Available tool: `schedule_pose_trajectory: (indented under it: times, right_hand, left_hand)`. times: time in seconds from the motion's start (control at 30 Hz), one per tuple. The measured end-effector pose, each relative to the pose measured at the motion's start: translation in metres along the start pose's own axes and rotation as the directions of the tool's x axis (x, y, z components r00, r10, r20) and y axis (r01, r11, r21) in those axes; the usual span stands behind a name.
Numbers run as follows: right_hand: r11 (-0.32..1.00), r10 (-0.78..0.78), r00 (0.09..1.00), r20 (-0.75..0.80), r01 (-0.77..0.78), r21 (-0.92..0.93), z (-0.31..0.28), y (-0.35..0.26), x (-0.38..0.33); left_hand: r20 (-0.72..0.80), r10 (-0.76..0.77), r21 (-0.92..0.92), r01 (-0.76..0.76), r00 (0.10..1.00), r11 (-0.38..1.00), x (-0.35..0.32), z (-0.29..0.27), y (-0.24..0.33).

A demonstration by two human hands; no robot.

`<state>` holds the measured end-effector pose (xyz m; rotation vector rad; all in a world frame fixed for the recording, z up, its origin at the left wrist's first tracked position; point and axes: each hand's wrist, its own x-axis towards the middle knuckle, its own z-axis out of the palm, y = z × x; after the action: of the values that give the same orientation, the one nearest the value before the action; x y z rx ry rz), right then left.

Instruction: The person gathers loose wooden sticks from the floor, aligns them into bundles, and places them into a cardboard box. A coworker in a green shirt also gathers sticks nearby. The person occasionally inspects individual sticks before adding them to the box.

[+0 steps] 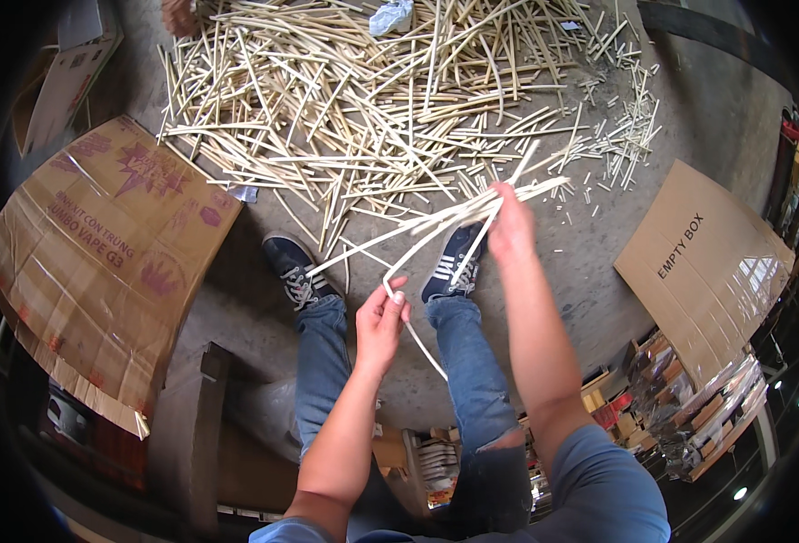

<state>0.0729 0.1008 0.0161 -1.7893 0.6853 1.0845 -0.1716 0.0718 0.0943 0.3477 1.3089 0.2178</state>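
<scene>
In my right hand (513, 226) is a loose bundle of pale rattan-like sticks (458, 213), fingers closed round them above my right shoe. The sticks fan out toward the left, and a few tips stick out past the fist. My left hand (381, 321) is lower and nearer to me, its thumb and fingers pinching a single pale stick (427, 351). That stick bends sharply just above the fingertips and its lower end hangs over my right shin. Beyond my feet spreads a big pile of similar sticks (345, 109) on the concrete floor.
A large brown carton (110, 262) stands at the left, another cardboard box (698, 262) at the right. Short cut pieces (630, 136) lie scattered right of the pile. Crumpled pale plastic (390, 16) rests on the pile. Another person's hand (180, 16) shows at the far left.
</scene>
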Motion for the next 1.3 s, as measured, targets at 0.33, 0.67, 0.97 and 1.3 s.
schedule_pose_trajectory:
  times: [0.33, 0.67, 0.97, 1.3]
  right_hand:
    - [0.825, -0.518, 0.812, 0.268, 0.557, -0.092, -0.007, -0.068, 0.011]
    - [0.833, -0.497, 0.821, 0.281, 0.542, -0.111, 0.010, -0.098, -0.038]
    - [0.955, -0.291, 0.955, 0.063, 0.286, 0.083, 0.008, -0.055, -0.041]
    - [0.990, -0.027, 0.950, 0.311, -0.017, 0.138, 0.013, 0.067, -0.086]
  left_hand:
    - [0.080, -0.151, -0.335, 0.170, 0.985, 0.927, -0.002, -0.020, 0.011]
    - [-0.108, -0.078, -0.426, 0.025, 0.991, 0.904, 0.006, -0.037, 0.006]
    - [0.015, 0.035, -0.607, -0.019, 0.999, 0.794, 0.002, -0.027, 0.005]
    - [-0.047, 0.113, -0.436, -0.122, 0.992, 0.892, -0.001, -0.025, 0.006]
